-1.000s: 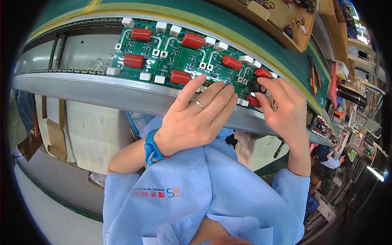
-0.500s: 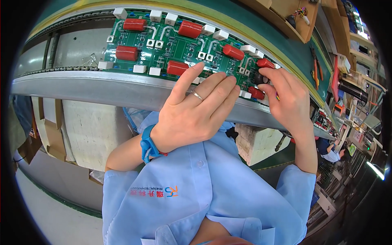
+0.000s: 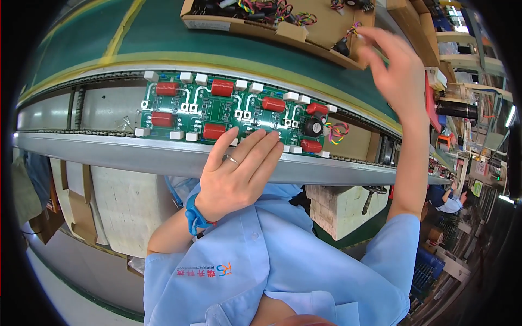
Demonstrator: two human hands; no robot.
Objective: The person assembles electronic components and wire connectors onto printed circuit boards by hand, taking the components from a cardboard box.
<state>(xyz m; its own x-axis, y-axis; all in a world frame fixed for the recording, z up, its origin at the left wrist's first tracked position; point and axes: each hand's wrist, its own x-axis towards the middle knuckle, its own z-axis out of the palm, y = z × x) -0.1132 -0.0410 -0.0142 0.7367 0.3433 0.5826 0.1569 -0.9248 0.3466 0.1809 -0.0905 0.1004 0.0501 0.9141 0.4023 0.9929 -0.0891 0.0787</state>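
A green circuit board (image 3: 225, 111) with red cylindrical parts and small white blocks lies across the conveyor rails. My left hand (image 3: 239, 168), with a ring and a blue wristband, rests flat on its near edge, fingers stretched out. At the board's right end sits a round black part (image 3: 313, 127) with a loop of coloured wires (image 3: 338, 132). My right hand (image 3: 394, 68) is off the board, at the edge of a cardboard box (image 3: 315, 49). Its thumb and forefinger are apart and slightly blurred, beside a black part with coloured wires (image 3: 342, 46) in the box.
Several more black parts with coloured wires (image 3: 277, 11) lie in the box beyond the rail. A metal rail (image 3: 109, 155) runs along the near side. White foam blocks (image 3: 128, 190) stand below it. Further right, another person (image 3: 448, 201) in light blue is visible.
My right hand has left the round black part at the board's right end and moved up to the box. My left hand stays on the board. The view has shifted, showing more of the box.
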